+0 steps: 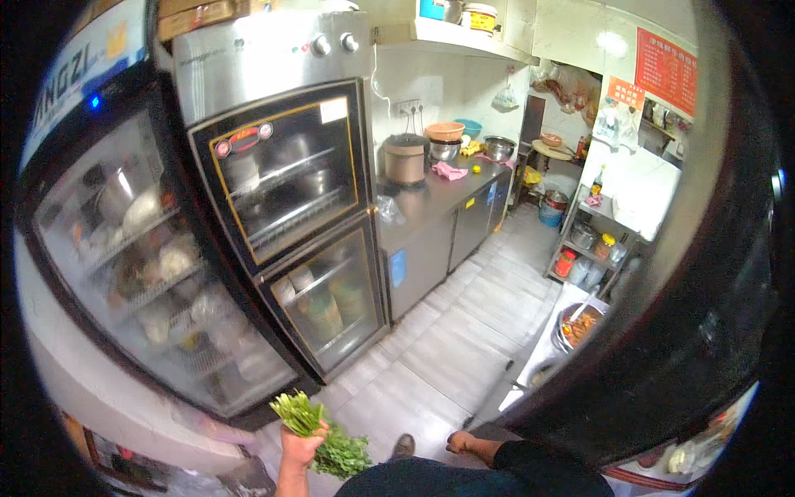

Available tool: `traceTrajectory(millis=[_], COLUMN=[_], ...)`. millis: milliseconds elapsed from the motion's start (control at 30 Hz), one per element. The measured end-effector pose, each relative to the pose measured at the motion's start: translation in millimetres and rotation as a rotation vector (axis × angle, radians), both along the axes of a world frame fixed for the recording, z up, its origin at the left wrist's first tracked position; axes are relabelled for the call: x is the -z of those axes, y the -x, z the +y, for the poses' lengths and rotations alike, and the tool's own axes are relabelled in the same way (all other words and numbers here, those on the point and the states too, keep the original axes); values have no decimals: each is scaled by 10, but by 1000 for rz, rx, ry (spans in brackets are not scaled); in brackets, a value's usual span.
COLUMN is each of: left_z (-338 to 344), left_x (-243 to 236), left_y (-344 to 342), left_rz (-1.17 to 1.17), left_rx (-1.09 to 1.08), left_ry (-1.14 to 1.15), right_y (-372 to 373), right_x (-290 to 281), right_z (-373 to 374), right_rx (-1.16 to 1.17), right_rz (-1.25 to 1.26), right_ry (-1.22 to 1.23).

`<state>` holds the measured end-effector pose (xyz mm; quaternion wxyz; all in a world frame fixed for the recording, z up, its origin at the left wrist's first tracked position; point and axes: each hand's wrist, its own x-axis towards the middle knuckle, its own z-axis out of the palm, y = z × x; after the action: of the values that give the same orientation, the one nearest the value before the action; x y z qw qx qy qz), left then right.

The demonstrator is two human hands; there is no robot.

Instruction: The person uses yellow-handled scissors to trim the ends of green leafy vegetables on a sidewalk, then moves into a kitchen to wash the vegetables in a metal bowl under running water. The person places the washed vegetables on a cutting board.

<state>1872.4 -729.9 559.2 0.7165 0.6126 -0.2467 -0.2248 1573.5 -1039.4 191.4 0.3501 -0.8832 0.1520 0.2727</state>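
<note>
My left hand (303, 443) is closed round a bunch of leafy green herbs (341, 454). The pale cut stems stick up above the fist, and the leaves hang below it on the right. In front of that hand stands a glass-door fridge (157, 273) with bags and bowls on its shelves. My right hand (460, 442) hangs low to the right of my shoe, its fingers curled in, with nothing visible in them. It is nearest to the lower end of a white counter (542, 348) that carries a bowl of reddish food (578, 328).
A steel cabinet with glass doors (286, 174) stands beside the fridge. Beyond runs a steel counter (431, 203) with a brown cooker (405, 159) and several bowls. Grey floor tiles (447, 348) lie between the sides. A dark blurred edge (662, 356) fills the right. Farther back is a shelf rack (592, 236).
</note>
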Motion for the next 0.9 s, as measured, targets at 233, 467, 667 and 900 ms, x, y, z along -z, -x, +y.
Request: traceTrajectory(millis=[233, 467, 667, 900], left_z=[-896, -2211, -3950, -5817], left_x=[-305, -54, -166, -446], left_y=[-786, -1757, -2519, -2573], left_rz=[126, 226, 45, -58], left_rx=[-67, 118, 505, 768], left_ry=[143, -27, 8, 13], right_y=[-1870, -2297, -1264, -305], right_x=[-1360, -1517, -893, -221], right_z=[-676, -1581, -2182, -2173], right_rx=[96, 507, 628, 699], right_rz=[-176, -202, 132, 256], right_ry=[158, 35, 245, 183])
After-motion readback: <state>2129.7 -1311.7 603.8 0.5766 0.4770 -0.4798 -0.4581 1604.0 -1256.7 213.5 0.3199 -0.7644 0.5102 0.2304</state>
